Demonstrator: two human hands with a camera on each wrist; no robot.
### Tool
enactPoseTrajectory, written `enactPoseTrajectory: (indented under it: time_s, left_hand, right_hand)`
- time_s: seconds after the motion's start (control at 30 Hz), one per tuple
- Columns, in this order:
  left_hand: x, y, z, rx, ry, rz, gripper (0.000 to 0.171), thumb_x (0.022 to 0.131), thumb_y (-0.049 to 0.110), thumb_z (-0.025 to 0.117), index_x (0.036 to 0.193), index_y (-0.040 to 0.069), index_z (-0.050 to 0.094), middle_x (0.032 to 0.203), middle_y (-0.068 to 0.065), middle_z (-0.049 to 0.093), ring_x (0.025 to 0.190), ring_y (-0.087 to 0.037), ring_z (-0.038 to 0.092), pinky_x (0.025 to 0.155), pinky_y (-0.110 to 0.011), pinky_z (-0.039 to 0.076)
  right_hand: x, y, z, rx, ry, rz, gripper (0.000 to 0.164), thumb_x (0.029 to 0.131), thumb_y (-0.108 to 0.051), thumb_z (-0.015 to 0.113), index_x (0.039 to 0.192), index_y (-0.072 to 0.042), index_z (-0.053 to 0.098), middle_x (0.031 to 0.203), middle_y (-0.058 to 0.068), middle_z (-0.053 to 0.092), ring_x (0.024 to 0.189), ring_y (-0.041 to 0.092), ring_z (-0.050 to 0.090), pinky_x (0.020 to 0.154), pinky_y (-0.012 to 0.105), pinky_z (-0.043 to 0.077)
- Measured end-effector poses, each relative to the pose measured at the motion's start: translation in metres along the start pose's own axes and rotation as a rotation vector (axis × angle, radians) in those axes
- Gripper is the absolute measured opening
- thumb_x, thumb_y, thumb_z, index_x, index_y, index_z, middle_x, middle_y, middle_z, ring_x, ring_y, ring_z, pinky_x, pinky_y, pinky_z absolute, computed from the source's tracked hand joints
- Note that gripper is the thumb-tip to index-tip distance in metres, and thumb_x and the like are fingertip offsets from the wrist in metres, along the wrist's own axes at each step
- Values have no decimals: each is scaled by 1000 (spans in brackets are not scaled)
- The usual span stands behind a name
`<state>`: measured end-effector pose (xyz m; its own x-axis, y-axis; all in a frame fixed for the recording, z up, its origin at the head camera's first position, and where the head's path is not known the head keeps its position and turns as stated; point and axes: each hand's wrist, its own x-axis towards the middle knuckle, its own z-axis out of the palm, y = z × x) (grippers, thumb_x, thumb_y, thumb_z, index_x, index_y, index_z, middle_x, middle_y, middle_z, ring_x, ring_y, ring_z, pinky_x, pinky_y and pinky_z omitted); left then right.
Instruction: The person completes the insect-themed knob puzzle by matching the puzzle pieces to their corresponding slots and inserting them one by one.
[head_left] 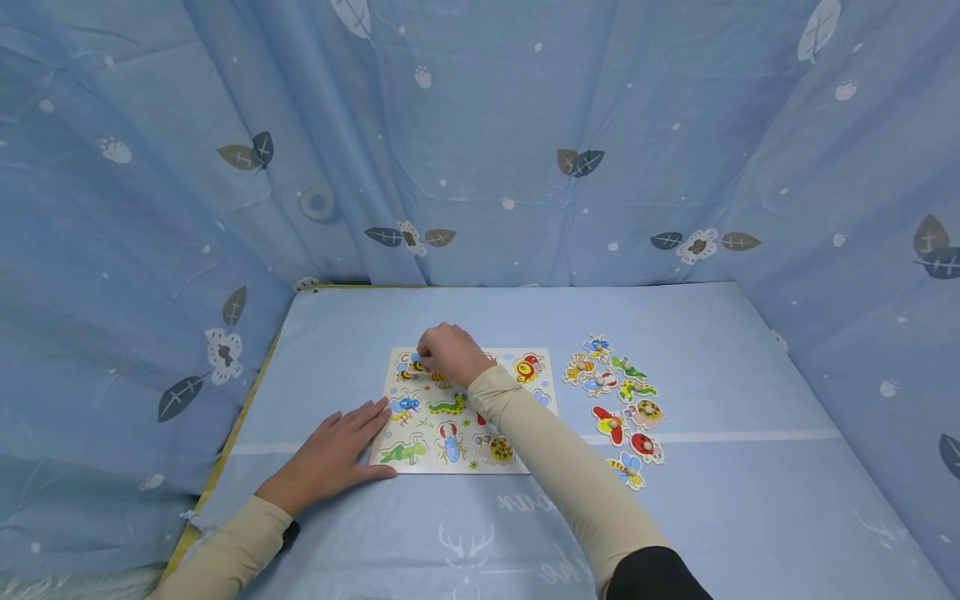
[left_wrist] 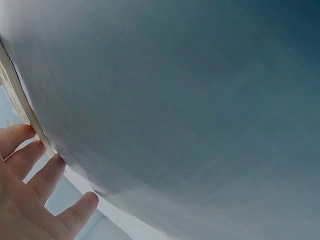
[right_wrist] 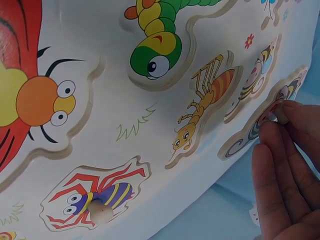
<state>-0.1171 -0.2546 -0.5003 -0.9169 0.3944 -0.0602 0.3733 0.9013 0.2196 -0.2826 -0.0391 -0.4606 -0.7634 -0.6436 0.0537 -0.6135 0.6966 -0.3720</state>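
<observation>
A puzzle board [head_left: 420, 427] printed with insects lies on the table. My right hand [head_left: 453, 354] is over its upper left part. In the right wrist view, the thumb and fingers of that hand [right_wrist: 287, 165] pinch the knob of a striped insect puzzle piece [right_wrist: 252, 131] at the board's edge; the fingers partly hide it, and whether it is fully seated I cannot tell. My left hand [head_left: 341, 450] lies with fingers spread at the board's left edge, touching it. In the left wrist view, its fingertips [left_wrist: 47, 177] meet that edge.
Right of the board lie several loose insect pieces, among them a red-winged one [head_left: 609, 425], a ladybird [head_left: 647, 447] and a green caterpillar [head_left: 636, 390]. A spider piece [right_wrist: 120, 195] with a wooden knob sits in the board. Blue curtains [head_left: 480, 125] surround the table.
</observation>
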Motion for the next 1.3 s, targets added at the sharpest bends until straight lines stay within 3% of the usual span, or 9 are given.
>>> enactPoseTrajectory:
  time_s: [0.4, 0.77, 1.3]
  left_hand:
    - [-1, 0, -2, 1, -7, -5, 97, 87, 70, 68, 159, 11, 42, 168, -6, 37, 152, -35, 41, 114, -68, 37]
    - [0, -1, 1, 2, -6, -7, 98, 86, 74, 65, 159, 12, 42, 168, -6, 37, 152, -34, 41, 114, -68, 37]
    - [0, -1, 2, -1, -6, -12, 100, 86, 77, 63, 159, 13, 42, 169, -5, 36, 152, -34, 41, 115, -68, 37]
  right_hand:
    - [3, 1, 8, 11, -1, -17, 52, 101, -9, 61, 55, -20, 39, 52, -6, 27, 49, 8, 23, 52, 20, 26]
    - [4, -3, 10, -2, 24, -38, 53, 100, -8, 62, 53, -21, 40, 50, -6, 32, 48, 8, 26, 52, 20, 28]
    - [7, -12, 13, -46, -1, -18, 47, 98, -3, 59, 56, -20, 46, 52, -6, 38, 50, 8, 26, 52, 20, 28]
